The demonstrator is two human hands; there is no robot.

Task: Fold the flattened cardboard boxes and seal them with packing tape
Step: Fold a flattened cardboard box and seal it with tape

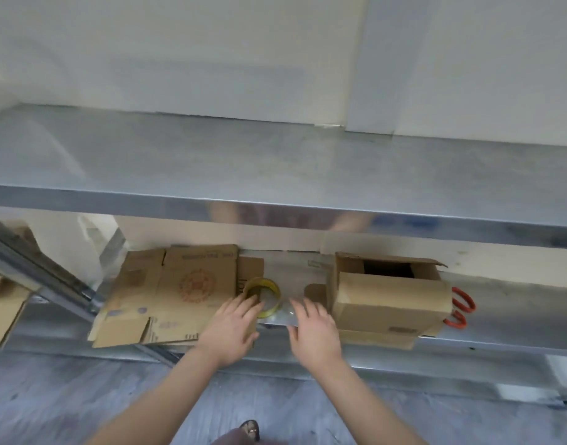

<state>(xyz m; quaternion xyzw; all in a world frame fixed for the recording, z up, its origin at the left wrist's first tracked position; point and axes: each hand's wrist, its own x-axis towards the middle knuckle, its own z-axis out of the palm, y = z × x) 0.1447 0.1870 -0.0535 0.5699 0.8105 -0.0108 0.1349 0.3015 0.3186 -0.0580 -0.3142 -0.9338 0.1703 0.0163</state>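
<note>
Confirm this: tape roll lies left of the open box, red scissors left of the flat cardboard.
Wrong on the scissors: the head view shows them right of the open box, not left of the flat cardboard. The tape roll does lie left of the box.

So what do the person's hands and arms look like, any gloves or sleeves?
The left hand and right hand are bare, with no gloves. No ring, watch or bracelet shows, though the picture is soft. The forearms are uncovered down to the bottom edge of the frame, and no sleeve is in view.
</note>
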